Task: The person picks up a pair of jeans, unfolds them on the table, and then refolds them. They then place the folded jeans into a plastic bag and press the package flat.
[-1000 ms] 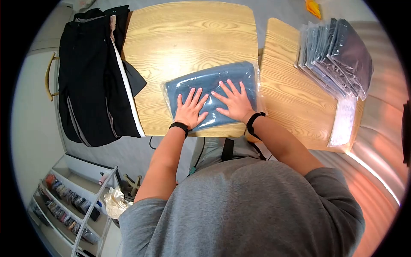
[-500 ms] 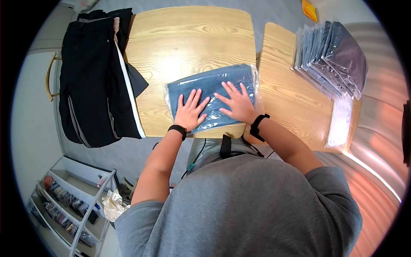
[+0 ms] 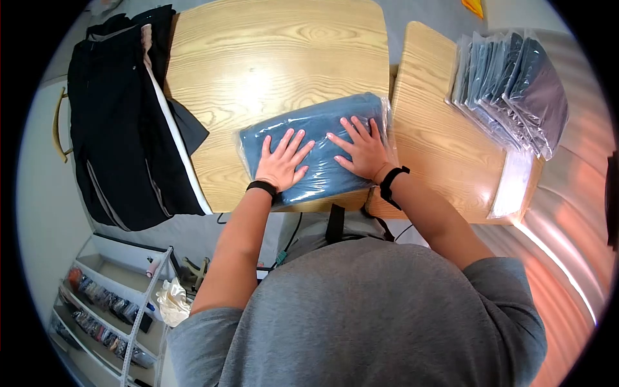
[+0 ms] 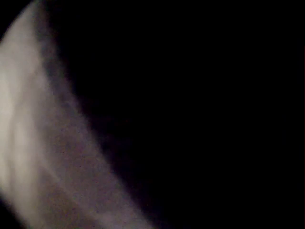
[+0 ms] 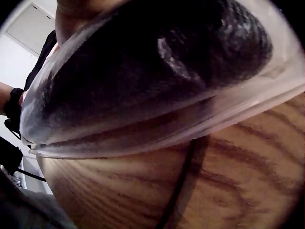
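Observation:
A folded blue garment in a clear plastic bag (image 3: 325, 113) lies on the wooden table (image 3: 277, 45) at its front edge. My left hand (image 3: 281, 162) rests flat on the left half of the bag with fingers spread. On the right half lies my right hand (image 3: 365, 153), its fingers also spread and its thumb pointing inward. Neither hand grips anything. Seen from the side in the right wrist view, the bagged garment (image 5: 114, 90) bulges above the wood grain, its plastic edge along the tabletop. The left wrist view is mostly dark, and the hand is hidden there.
Black trousers (image 3: 109, 122) drape along the table's left side. On a second wooden table (image 3: 432, 142) to the right, several bagged garments (image 3: 516, 84) lie overlapped, with a pale plastic packet (image 3: 509, 187) in front. Shelves (image 3: 109, 303) with small items stand at the lower left.
Both hands stay on the bag but have spread slightly apart, the left one leftward and the right one toward the bag's right edge. The head view has shifted a little.

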Available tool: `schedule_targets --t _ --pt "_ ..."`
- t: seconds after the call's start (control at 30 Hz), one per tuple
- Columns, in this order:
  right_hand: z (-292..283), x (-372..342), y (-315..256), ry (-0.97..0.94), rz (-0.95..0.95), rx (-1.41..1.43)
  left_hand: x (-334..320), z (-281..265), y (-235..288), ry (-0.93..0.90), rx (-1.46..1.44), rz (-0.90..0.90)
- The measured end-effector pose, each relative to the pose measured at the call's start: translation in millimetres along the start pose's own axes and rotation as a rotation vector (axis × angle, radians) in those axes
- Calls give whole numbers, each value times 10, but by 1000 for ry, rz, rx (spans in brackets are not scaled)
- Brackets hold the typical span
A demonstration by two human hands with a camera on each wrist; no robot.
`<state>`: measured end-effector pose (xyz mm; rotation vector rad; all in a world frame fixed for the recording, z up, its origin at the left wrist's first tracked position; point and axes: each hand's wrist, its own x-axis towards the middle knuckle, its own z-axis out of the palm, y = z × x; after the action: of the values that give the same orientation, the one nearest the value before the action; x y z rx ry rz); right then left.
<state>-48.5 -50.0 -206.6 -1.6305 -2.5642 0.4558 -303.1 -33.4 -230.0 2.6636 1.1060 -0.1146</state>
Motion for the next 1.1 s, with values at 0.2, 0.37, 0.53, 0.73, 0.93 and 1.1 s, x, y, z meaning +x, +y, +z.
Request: schedule_targets --t 0.2,0.37,0.53,0.73,0.93,1.1 --pt "6 2 -8 13 2 -21 5 -33 13 -53 -15 -27" --pt "-24 -25 -12 15 -17 -22 -38 -59 35 44 17 -4" --pt "-346 -101 -53 -24 -72 68 -57 -195 50 63 5 26" --pt "-448 -441 78 349 347 278 -425 -566 -28 258 -266 -201" --pt "252 -802 502 382 944 618 -1160 182 -181 515 -639 -901" --pt "344 -715 536 278 1021 807 -1257 432 -143 430 -1062 -1119"
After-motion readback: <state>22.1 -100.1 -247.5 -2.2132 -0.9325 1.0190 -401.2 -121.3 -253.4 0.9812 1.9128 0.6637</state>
